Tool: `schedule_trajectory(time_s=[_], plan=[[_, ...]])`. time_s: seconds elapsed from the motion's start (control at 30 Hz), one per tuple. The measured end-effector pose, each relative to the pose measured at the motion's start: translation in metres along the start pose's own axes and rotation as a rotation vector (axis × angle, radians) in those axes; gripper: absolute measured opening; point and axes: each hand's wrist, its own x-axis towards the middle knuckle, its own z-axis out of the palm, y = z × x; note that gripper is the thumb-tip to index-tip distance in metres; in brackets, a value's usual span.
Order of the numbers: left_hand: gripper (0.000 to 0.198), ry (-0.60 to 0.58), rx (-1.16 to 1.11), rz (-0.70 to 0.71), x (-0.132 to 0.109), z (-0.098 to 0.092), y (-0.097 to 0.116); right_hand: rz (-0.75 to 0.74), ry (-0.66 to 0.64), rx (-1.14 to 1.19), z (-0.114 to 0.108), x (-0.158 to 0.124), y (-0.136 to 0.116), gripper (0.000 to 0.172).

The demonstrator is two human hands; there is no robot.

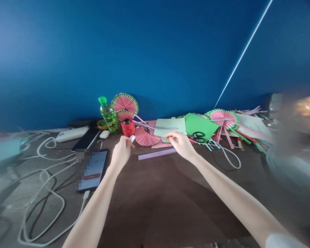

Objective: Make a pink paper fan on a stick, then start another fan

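My left hand [121,151] is closed, with a small white piece [132,138] between thumb and fingers; its kind I cannot make out. Just behind it stands a red container [128,127] with a dark top. To the right, my right hand [182,145] hovers with bent fingers apart, nothing visible in them. Close to its fingertips lies a small yellow and blue thing [166,140], partly hidden. Black-handled scissors [198,136] rest beside this hand on a green paper sheet [200,124]. A folded purple paper strip [157,154] lies on the table between my hands.
Pink pleated paper fans [146,137] and a pale green sheet [169,126] line the wall. At left are a green-capped bottle [109,117], a phone [93,170], a white power bank [72,133] and looped white cables [63,203]. A blurred person [297,165] is at right.
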Motion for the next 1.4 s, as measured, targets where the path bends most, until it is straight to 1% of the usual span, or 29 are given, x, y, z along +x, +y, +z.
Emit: schedule_trajectory(time_s=[0.03,0.07,0.1,0.17,0.2,0.23,0.3,0.37,0.47,0.5,0.53,0.57,0.63,0.67,0.73,0.8,0.87,1.0,1.07,1.17,1.3,1.4], plan=[[0.012,-0.024,-0.122,0.041,0.000,-0.003,0.011,0.023,0.000,0.037,0.000,0.008,-0.006,0.023],[0.014,-0.060,-0.252,0.071,-0.001,-0.004,0.022,0.011,-0.023,0.074,0.000,0.014,-0.011,0.025],[0.015,-0.119,-0.370,0.091,-0.001,-0.004,0.033,-0.030,-0.073,0.105,0.001,0.020,-0.017,0.029],[0.019,-0.276,-0.574,0.145,-0.003,-0.003,0.053,-0.120,-0.205,0.150,0.003,0.029,-0.026,0.039],[0.021,-0.335,-0.677,0.157,-0.004,-0.002,0.061,-0.144,-0.239,0.161,0.005,0.032,-0.030,0.041],[0.025,-0.385,-0.761,0.149,-0.005,-0.002,0.067,-0.155,-0.248,0.166,0.006,0.034,-0.033,0.040],[0.031,-0.460,-0.879,0.158,-0.007,-0.002,0.072,-0.146,-0.202,0.158,0.007,0.036,-0.034,0.034],[0.041,-0.566,-0.910,0.193,-0.006,-0.003,0.069,-0.116,-0.156,0.139,0.006,0.037,-0.029,0.032],[0.069,-0.706,-0.831,0.208,-0.002,-0.005,0.058,-0.031,-0.152,0.143,0.004,0.038,-0.018,0.036],[0.071,-0.730,-0.793,0.200,0.000,-0.004,0.055,0.002,-0.158,0.159,0.004,0.039,-0.015,0.038],[0.068,-0.747,-0.759,0.195,0.001,-0.003,0.053,0.032,-0.164,0.177,0.004,0.039,-0.012,0.039],[0.059,-0.756,-0.729,0.197,0.001,-0.002,0.052,0.057,-0.174,0.195,0.004,0.039,-0.010,0.040],[0.040,-0.751,-0.685,0.216,0.000,0.001,0.054,0.090,-0.198,0.211,0.004,0.038,-0.011,0.043],[0.034,-0.728,-0.679,0.227,0.000,0.002,0.056,0.097,-0.197,0.206,0.004,0.038,-0.013,0.044],[0.028,-0.657,-0.693,0.232,-0.002,0.003,0.060,0.084,-0.136,0.183,0.003,0.038,-0.018,0.044],[0.029,-0.580,-0.721,0.206,-0.002,0.003,0.063,0.027,-0.033,0.171,0.001,0.037,-0.024,0.039],[0.032,-0.526,-0.745,0.170,0.000,0.004,0.063,-0.052,0.016,0.188,-0.001,0.035,-0.030,0.029],[0.040,-0.446,-0.767,0.148,0.003,0.005,0.061,-0.153,-0.036,0.185,-0.001,0.031,-0.036,0.014],[0.039,-0.409,-0.736,0.143,0.002,0.005,0.062,-0.155,-0.043,0.181,0.001,0.030,-0.037,0.010],[0.035,-0.361,-0.663,0.139,-0.001,0.004,0.065,-0.111,-0.051,0.215,0.004,0.030,-0.037,0.009],[0.034,-0.341,-0.593,0.158,-0.005,0.001,0.067,-0.057,-0.093,0.283,0.005,0.030,-0.037,0.007],[0.024,-0.314,-0.594,0.189,-0.005,0.001,0.068,-0.062,-0.093,0.309,0.006,0.029,-0.037,0.002]])
